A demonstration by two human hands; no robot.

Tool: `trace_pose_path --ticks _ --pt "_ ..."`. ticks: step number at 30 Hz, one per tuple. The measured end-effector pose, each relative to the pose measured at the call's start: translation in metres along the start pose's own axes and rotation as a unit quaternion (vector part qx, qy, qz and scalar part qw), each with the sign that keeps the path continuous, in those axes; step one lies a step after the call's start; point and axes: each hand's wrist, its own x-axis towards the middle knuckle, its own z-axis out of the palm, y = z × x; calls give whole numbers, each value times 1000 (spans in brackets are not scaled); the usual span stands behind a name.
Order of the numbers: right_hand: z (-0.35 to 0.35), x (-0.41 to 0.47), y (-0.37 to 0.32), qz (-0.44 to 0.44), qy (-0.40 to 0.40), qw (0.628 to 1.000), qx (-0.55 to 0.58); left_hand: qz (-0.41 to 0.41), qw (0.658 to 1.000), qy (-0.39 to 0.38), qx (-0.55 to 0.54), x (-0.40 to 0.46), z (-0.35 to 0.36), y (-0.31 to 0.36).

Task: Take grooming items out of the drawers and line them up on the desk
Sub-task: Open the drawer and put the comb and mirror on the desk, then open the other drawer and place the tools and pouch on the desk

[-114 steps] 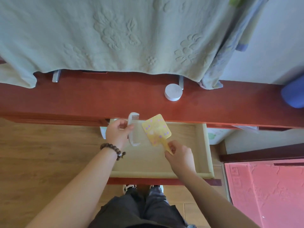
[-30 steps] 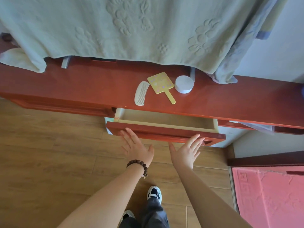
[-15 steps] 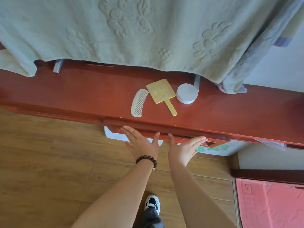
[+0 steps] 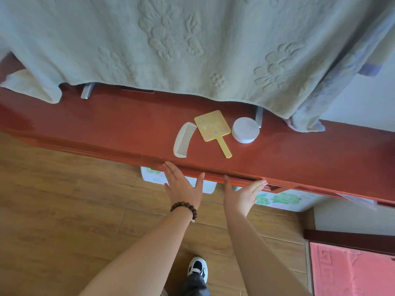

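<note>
Red-brown drawer front (image 4: 215, 174) under your flat left hand (image 4: 181, 186) and right hand (image 4: 241, 194), holding nothing; shove hard and the comb (image 4: 183, 139) could slide.

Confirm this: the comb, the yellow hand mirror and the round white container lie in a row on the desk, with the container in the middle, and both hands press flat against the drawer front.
Not quite: the head view shows the yellow hand mirror in the middle, with the comb to its left and the round white container to its right. The rest holds: all three lie on the desk, and the left hand and right hand press flat against the drawer front.
</note>
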Motion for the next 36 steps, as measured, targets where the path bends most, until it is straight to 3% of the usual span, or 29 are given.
trace_pose_path --ticks 5,12,16,20,26,31,36 --pt "-20 -32 0 -76 -105 988 -80 30 998 8 53 -7 -55 -30" --pt "6 -103 -28 -241 -228 922 -200 23 986 27 161 -10 -146 -89" --pt "34 -128 -48 -302 -258 881 -256 29 984 36 175 -1 -182 -119" --pt "71 -147 -63 -326 -247 865 -290 31 984 37 172 23 -213 -151" --pt "158 -190 -86 -279 -209 888 -298 89 975 -1 205 93 -268 -212" --pt "223 -242 -107 -176 -166 929 -281 158 959 -44 232 148 -322 -263" --pt "263 -272 -125 -113 -144 957 -227 150 962 -92 208 186 -350 -289"
